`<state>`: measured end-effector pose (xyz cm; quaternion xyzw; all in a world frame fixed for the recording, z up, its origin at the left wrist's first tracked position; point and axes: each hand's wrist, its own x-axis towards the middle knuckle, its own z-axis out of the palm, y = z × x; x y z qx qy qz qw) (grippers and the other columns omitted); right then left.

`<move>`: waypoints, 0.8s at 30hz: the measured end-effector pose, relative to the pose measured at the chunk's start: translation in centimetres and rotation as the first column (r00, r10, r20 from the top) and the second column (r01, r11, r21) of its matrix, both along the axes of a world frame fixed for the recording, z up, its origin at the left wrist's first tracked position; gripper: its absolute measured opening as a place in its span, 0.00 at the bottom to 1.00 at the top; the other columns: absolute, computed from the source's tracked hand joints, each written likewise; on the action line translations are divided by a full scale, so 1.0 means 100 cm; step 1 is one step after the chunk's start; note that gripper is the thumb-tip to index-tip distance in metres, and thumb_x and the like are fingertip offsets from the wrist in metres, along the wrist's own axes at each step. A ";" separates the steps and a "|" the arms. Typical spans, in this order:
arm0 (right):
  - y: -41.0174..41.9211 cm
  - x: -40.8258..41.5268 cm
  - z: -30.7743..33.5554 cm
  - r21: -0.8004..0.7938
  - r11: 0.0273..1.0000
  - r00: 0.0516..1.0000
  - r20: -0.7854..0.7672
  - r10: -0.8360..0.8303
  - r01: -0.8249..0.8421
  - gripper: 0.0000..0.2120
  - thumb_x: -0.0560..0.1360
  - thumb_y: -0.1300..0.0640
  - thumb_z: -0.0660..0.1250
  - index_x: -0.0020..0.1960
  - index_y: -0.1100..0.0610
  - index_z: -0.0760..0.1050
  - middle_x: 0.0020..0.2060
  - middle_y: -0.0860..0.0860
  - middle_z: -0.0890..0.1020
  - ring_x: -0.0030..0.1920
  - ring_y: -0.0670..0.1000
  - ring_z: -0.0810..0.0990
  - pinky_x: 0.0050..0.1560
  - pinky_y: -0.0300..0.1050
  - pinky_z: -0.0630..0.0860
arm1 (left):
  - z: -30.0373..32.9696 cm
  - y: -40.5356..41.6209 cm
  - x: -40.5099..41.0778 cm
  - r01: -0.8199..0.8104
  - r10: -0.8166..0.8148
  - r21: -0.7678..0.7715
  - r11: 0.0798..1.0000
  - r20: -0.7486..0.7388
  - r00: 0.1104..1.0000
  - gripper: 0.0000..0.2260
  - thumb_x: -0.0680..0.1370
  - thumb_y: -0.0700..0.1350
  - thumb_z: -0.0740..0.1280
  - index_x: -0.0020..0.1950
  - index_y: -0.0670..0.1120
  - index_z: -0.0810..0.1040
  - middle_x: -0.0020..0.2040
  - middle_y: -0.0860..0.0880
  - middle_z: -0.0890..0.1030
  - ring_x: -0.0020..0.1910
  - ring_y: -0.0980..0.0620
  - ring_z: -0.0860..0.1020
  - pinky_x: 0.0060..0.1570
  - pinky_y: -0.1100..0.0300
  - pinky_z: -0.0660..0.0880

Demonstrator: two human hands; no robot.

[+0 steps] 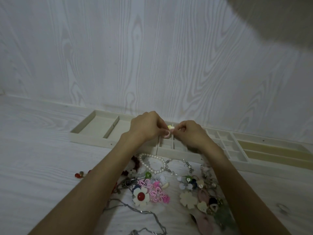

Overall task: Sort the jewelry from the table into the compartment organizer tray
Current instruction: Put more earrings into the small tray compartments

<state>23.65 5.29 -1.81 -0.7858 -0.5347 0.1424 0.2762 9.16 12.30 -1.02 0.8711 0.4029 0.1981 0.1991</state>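
Above the middle of the cream organizer tray [88, 139], my left hand [147, 128] and my right hand [191, 133] meet and both pinch a small yellow and pink piece of jewelry [169, 131]. On the white table nearer to me lies a pile of jewelry: a pearl bracelet [155, 162], a white flower with a red centre [141, 196], pink flower clips [158, 192], a cream flower [188, 200], and a grey chain [149, 216]. My forearms hide part of the pile.
The tray stands along the white wood-grain wall [152, 56], with wide compartments on the left [96, 126], small square ones [227, 146] to the right, and long yellowish slots [271, 150] at the far right. Small red beads [79, 174] lie left of my left forearm.
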 end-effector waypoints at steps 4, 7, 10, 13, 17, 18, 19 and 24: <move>-0.002 0.000 -0.002 -0.036 0.999 0.989 0.145 -0.012 0.018 0.13 0.74 0.44 0.66 0.33 0.46 0.72 0.32 0.44 0.74 0.39 0.48 0.74 0.41 0.42 0.67 | -0.003 -0.005 0.005 -0.009 0.012 0.055 0.998 -0.051 0.999 0.07 0.73 0.54 0.71 0.50 0.57 0.84 0.50 0.56 0.83 0.47 0.55 0.79 0.38 0.62 0.68; -0.001 -0.002 -0.004 0.007 0.999 0.984 0.173 -0.045 0.044 0.10 0.73 0.44 0.68 0.37 0.47 0.74 0.33 0.44 0.76 0.34 0.45 0.75 0.32 0.40 0.65 | -0.005 -0.006 0.007 -0.029 0.037 0.116 0.993 -0.073 0.997 0.07 0.74 0.53 0.70 0.50 0.57 0.84 0.48 0.54 0.83 0.48 0.54 0.78 0.38 0.61 0.69; -0.003 -0.004 -0.003 0.081 0.996 0.986 0.156 -0.052 0.040 0.08 0.71 0.45 0.71 0.43 0.48 0.77 0.34 0.44 0.76 0.33 0.45 0.75 0.31 0.40 0.65 | -0.008 -0.006 0.008 -0.046 0.058 0.135 0.990 -0.081 0.995 0.07 0.74 0.54 0.70 0.50 0.56 0.84 0.49 0.52 0.83 0.50 0.52 0.77 0.40 0.60 0.70; -0.002 -0.008 -0.003 0.124 0.992 0.989 0.135 -0.054 0.037 0.07 0.69 0.47 0.73 0.45 0.49 0.81 0.36 0.48 0.81 0.37 0.49 0.80 0.32 0.40 0.67 | -0.010 -0.005 0.008 -0.077 0.086 0.126 0.989 -0.073 0.994 0.08 0.74 0.54 0.69 0.50 0.56 0.84 0.48 0.50 0.83 0.51 0.51 0.77 0.40 0.59 0.71; -0.002 -0.014 -0.003 0.147 0.985 0.974 0.196 -0.118 0.090 0.07 0.69 0.47 0.73 0.46 0.48 0.83 0.38 0.50 0.84 0.40 0.51 0.81 0.33 0.39 0.67 | -0.010 -0.006 0.009 -0.074 0.086 0.127 0.989 -0.089 0.992 0.08 0.75 0.53 0.68 0.52 0.56 0.84 0.48 0.50 0.82 0.51 0.50 0.76 0.38 0.60 0.67; -0.002 -0.016 -0.003 0.149 0.984 0.963 0.237 -0.130 0.096 0.08 0.69 0.47 0.73 0.46 0.48 0.83 0.39 0.50 0.84 0.42 0.51 0.81 0.37 0.41 0.69 | -0.009 -0.006 0.009 -0.055 0.069 0.131 0.990 -0.105 0.992 0.09 0.75 0.52 0.67 0.53 0.56 0.84 0.48 0.49 0.82 0.52 0.50 0.75 0.39 0.59 0.67; -0.002 -0.018 -0.002 0.153 0.983 0.948 0.285 -0.139 0.098 0.08 0.70 0.48 0.73 0.47 0.49 0.84 0.40 0.50 0.84 0.44 0.51 0.80 0.43 0.43 0.71 | -0.009 -0.005 0.008 -0.031 0.047 0.127 0.991 -0.128 0.991 0.09 0.76 0.51 0.66 0.54 0.56 0.83 0.49 0.49 0.81 0.54 0.50 0.74 0.39 0.59 0.66; -0.003 -0.025 0.000 0.175 0.978 0.924 0.342 -0.173 0.118 0.10 0.70 0.48 0.73 0.49 0.50 0.82 0.40 0.50 0.83 0.47 0.51 0.80 0.52 0.46 0.71 | -0.005 0.002 0.004 0.040 -0.029 0.063 0.997 -0.174 0.984 0.10 0.77 0.52 0.65 0.54 0.56 0.83 0.43 0.52 0.78 0.53 0.50 0.72 0.41 0.57 0.67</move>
